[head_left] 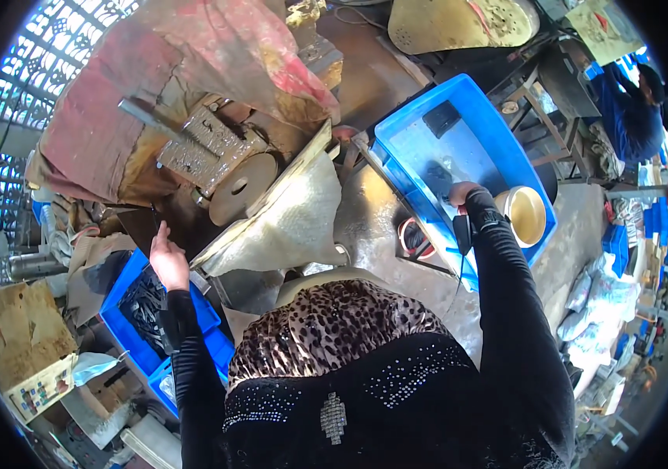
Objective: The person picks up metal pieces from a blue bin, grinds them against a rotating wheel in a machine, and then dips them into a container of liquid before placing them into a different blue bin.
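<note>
Fingers of the left hand pinch a thin dark metal strip; right hand's grip unclear.

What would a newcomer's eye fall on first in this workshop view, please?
Probably the big blue plastic tray at upper right, where the right hand reaches in beside a cream bowl. Next, the worn metal press under a stained red cloth at upper centre. At lower left, the left hand hovers over a smaller blue bin of dark metal parts.

Long black sleeves on both arms, bare left hand, bare right hand, leopard-print garment at chest, black top with rhinestone studs, silver sequin patch at centre.
</note>
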